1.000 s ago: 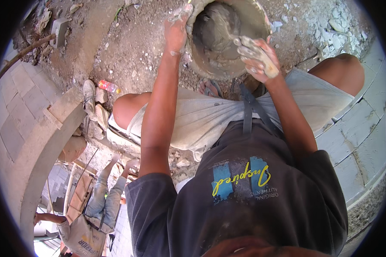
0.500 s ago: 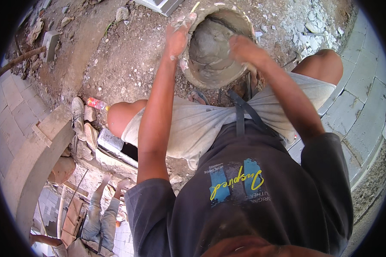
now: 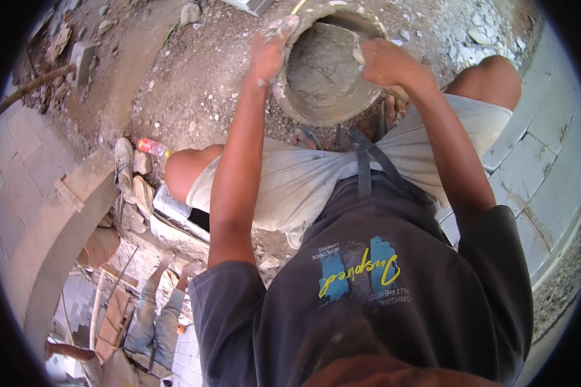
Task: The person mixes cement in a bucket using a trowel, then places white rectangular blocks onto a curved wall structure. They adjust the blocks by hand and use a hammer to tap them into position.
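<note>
A round, mortar-crusted bucket (image 3: pixel 281 97) stands on the dirt between my knees. Wet grey mortar (image 3: pixel 323 74) fills it, its surface fairly smooth near me. My left hand (image 3: pixel 273 48), spattered with mortar, is closed over the bucket's left rim. At the right inner side, my right hand (image 3: pixel 388 62) is held closed, knuckles up, beside the mortar. Whatever it grips is hidden under the fingers. A straight pale edge runs across the far part of the mortar towards that hand; I cannot tell whether it is a tool.
Broken white rubble (image 3: pixel 478 39) lies at the far right, beside grey blocks (image 3: pixel 526 168). To my left are a bottle with a red label (image 3: pixel 153 147), a worn shoe (image 3: pixel 124 161) and a curved concrete edge (image 3: pixel 64 219). Another person's legs (image 3: pixel 155 316) show at the lower left.
My right hand has moved from over the mortar to the bucket's right side. The mortar looks flatter. My left hand keeps its hold on the rim.
</note>
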A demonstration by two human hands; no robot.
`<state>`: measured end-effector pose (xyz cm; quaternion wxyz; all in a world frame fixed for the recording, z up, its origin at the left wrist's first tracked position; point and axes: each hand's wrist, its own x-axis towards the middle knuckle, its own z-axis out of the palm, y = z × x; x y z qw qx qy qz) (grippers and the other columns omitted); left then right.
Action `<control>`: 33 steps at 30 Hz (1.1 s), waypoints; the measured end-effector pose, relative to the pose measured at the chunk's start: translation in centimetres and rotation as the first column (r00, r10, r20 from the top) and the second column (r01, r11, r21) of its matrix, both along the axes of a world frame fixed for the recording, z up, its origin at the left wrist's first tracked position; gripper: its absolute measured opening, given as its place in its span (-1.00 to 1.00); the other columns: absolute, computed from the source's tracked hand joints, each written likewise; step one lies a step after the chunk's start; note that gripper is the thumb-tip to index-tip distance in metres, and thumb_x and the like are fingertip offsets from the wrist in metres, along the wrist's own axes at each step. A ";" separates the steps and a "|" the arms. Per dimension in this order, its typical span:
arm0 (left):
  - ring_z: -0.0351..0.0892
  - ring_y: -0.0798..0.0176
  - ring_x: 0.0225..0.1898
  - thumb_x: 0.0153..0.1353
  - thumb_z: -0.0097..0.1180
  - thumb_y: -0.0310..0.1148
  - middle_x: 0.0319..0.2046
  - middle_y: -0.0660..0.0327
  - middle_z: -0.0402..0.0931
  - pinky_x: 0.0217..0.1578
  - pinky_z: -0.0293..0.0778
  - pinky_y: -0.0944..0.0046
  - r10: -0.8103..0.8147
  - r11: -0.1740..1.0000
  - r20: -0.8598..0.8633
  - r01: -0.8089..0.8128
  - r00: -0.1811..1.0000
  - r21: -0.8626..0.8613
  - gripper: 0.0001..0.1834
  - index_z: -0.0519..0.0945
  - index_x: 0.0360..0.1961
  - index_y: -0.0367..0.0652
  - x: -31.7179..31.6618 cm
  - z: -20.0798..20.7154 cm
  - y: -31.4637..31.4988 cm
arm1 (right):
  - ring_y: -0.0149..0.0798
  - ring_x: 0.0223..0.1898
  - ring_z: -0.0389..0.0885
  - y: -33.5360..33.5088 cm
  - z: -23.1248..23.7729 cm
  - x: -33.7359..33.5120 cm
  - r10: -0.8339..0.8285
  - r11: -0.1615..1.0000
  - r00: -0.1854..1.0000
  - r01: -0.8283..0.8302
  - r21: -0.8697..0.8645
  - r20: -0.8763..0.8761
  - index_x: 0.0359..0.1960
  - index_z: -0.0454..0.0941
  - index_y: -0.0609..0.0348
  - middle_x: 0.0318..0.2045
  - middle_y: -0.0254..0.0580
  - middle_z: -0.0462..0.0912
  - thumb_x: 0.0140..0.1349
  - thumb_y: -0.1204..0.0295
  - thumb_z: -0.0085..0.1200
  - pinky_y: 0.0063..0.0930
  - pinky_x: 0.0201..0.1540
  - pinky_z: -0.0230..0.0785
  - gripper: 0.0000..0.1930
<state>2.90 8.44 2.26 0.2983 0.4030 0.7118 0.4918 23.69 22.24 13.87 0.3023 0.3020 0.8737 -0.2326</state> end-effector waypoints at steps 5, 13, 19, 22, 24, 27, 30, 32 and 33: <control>0.62 0.00 0.18 0.57 -0.26 -0.30 0.14 -0.03 0.65 0.30 0.35 0.00 -0.094 0.992 -0.163 0.078 0.982 -0.104 -0.54 0.56 0.31 -0.11 -1.0 -1.4 -1.6 | 0.26 -0.15 0.75 -9.1 -3.7 -1.2 0.180 0.959 0.983 -0.185 -0.215 -0.043 -0.33 0.73 0.40 -0.28 0.32 0.72 0.03 0.47 0.13 -0.01 -0.09 0.58 -0.75; 0.65 -0.28 0.10 0.17 0.24 0.32 0.00 -0.43 0.60 0.10 0.55 -0.04 0.482 0.842 0.212 -0.383 0.850 -0.379 0.01 0.53 0.10 -0.66 -6.6 -2.0 -2.8 | 0.29 0.07 0.63 -1.5 -2.2 -0.1 0.223 0.924 0.974 -0.225 -0.310 -0.043 0.01 0.62 0.36 -0.07 0.37 0.68 0.03 0.28 0.32 -0.04 0.11 0.45 -0.48; 0.49 -0.19 0.31 0.03 0.25 0.49 0.27 -0.15 0.52 0.33 0.39 -0.08 0.069 0.764 -0.052 -0.086 0.996 -0.639 -0.01 0.65 0.21 -0.16 -13.9 3.7 -5.9 | 0.28 -0.01 0.67 -3.8 1.9 -4.5 0.270 0.947 0.961 -0.277 -0.163 -0.060 0.01 0.62 0.34 -0.12 0.30 0.71 0.11 0.26 0.30 -0.05 0.03 0.48 -0.52; 0.50 -0.09 0.31 0.01 0.27 0.49 0.25 0.01 0.58 0.34 0.37 -0.08 0.137 0.873 -0.150 -0.191 0.979 -0.449 -0.09 0.69 0.20 0.03 -19.3 7.3 -11.8 | 0.18 -0.02 0.70 -3.4 3.3 -5.1 0.129 0.966 0.992 -0.128 -0.225 -0.011 0.04 0.62 0.33 -0.14 0.20 0.73 0.15 0.31 0.28 -0.09 0.03 0.48 -0.55; 0.74 0.03 -0.02 -0.03 0.33 0.45 -0.03 0.04 0.75 0.00 0.62 0.11 0.413 0.803 -0.313 -0.504 0.855 -0.318 -0.17 0.78 0.03 -0.02 -23.5 7.6 -18.4 | 0.09 -0.04 0.71 -2.1 3.0 -4.7 0.025 0.968 0.999 -0.015 -0.249 0.040 0.08 0.61 0.32 -0.13 0.15 0.73 0.18 0.34 0.27 -0.12 0.04 0.48 -0.55; 0.73 -0.11 0.03 -0.05 0.42 0.28 -0.02 -0.04 0.73 0.07 0.60 0.04 0.690 0.473 -0.435 -0.816 0.578 -0.332 -0.17 0.72 0.04 -0.21 -26.7 3.3 -29.5 | -0.03 -0.12 0.73 -0.6 1.2 -2.4 -0.019 0.978 0.999 0.011 -0.211 -0.039 0.13 0.59 0.32 -0.09 0.12 0.72 0.22 0.37 0.25 -0.17 0.00 0.48 -0.55; 0.66 -0.11 0.16 -0.04 0.39 0.05 0.08 -0.13 0.67 0.16 0.55 0.05 0.740 0.063 -0.519 -0.812 0.428 -0.580 -0.28 0.70 0.05 -0.30 -25.2 -4.0 -38.1 | -0.10 -0.20 0.72 -0.2 -0.4 0.6 -0.019 0.993 0.971 -0.009 -0.115 -0.240 0.15 0.58 0.33 -0.05 0.13 0.70 0.28 0.37 0.20 -0.22 -0.07 0.50 -0.57; 0.66 -0.11 0.16 -0.02 0.37 0.00 0.13 -0.11 0.65 0.17 0.55 0.04 0.732 -0.083 -0.536 -0.727 0.420 -0.682 -0.32 0.70 0.06 -0.26 -23.9 -8.5 -40.7 | -0.15 -0.23 0.72 -0.3 -0.7 2.4 -0.124 0.989 0.944 0.093 -0.111 -0.307 0.14 0.58 0.34 -0.06 0.12 0.69 0.33 0.34 0.17 -0.25 -0.11 0.49 -0.59; 0.66 -0.11 0.15 -0.02 0.37 -0.02 0.14 -0.09 0.64 0.16 0.55 0.03 0.792 -0.146 -0.517 -0.722 0.324 -0.676 -0.33 0.70 0.08 -0.24 -22.6 -10.3 -41.3 | -0.17 -0.23 0.71 -0.4 -0.6 3.1 -0.225 0.970 0.944 0.194 -0.145 -0.240 0.14 0.58 0.34 -0.08 0.08 0.69 0.35 0.33 0.16 -0.26 -0.11 0.49 -0.59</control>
